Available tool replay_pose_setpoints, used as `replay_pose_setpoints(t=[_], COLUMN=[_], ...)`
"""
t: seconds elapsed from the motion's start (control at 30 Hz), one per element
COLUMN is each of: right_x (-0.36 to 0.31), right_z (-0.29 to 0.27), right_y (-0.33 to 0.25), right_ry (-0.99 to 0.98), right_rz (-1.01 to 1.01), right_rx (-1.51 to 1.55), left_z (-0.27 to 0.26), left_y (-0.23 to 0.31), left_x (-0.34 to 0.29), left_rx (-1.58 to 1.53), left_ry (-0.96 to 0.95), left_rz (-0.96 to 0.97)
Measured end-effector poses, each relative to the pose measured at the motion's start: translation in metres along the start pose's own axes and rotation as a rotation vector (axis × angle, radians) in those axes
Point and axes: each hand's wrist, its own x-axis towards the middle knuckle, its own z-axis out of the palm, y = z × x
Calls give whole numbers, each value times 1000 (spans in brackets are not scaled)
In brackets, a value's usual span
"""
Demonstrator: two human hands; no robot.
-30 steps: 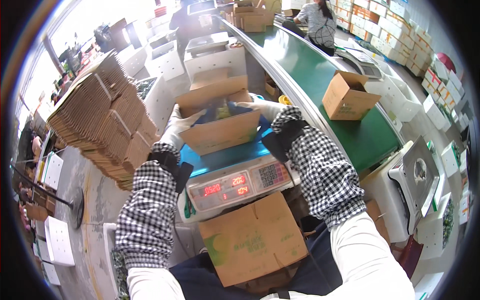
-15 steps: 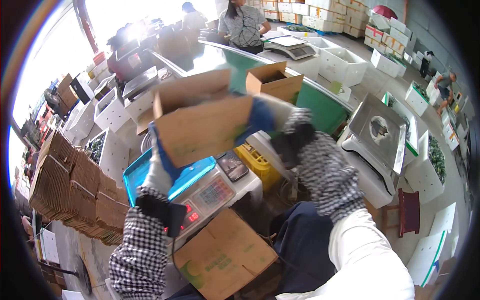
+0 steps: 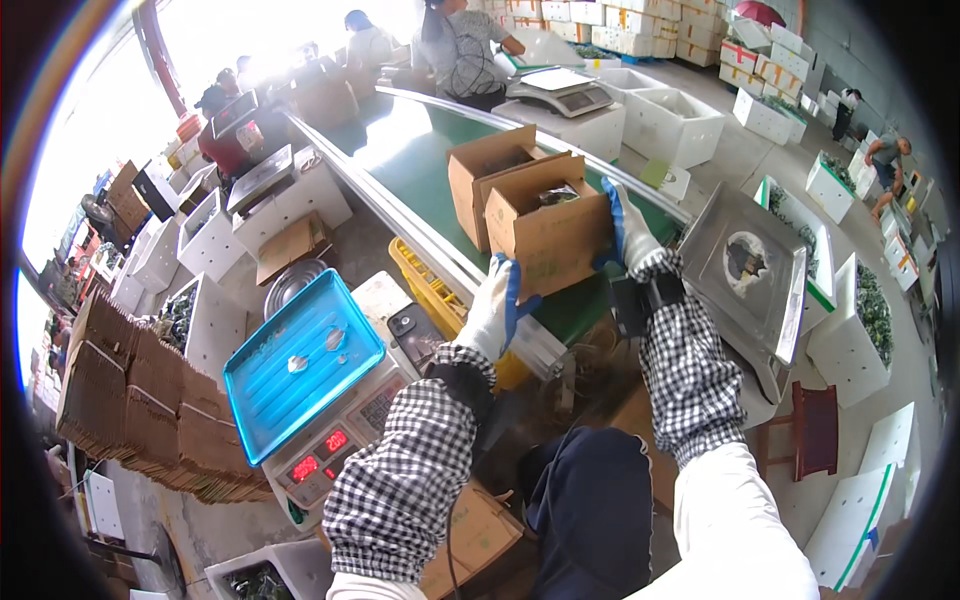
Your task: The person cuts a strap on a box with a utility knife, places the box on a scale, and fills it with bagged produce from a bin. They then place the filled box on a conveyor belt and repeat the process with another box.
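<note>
One open carton (image 3: 553, 236) shows at one o'clock on my feed, over the green conveyor (image 3: 412, 185); I hold it between the half-curled left hand (image 3: 490, 308) at its seven and the loosely spread right hand (image 3: 630, 232) at its three. A second carton (image 3: 466, 202) stands at its ten.

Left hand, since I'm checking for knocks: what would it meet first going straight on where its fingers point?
The left hand would likely meet the nearer open cardboard box first, just ahead; whether they touch is unclear.

cardboard box (image 3: 552, 238) | brown, open-topped | upright | over green belt (image 3: 415, 185), just beside similar box (image 3: 468, 190)
</note>
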Motion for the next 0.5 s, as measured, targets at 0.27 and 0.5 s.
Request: replay_pose_setpoints(t=[0.27,0.5], right_x=[45,-37], right_z=[-18,47], right_y=[19,2], right_ry=[18,234], right_rz=[-348,-363], right_rx=[-86,152], left_z=[-21,-141], left_y=[84,102], left_x=[-132,-325], left_rx=[-471,-468], left_ry=[116,795], left_rz=[-250,-194])
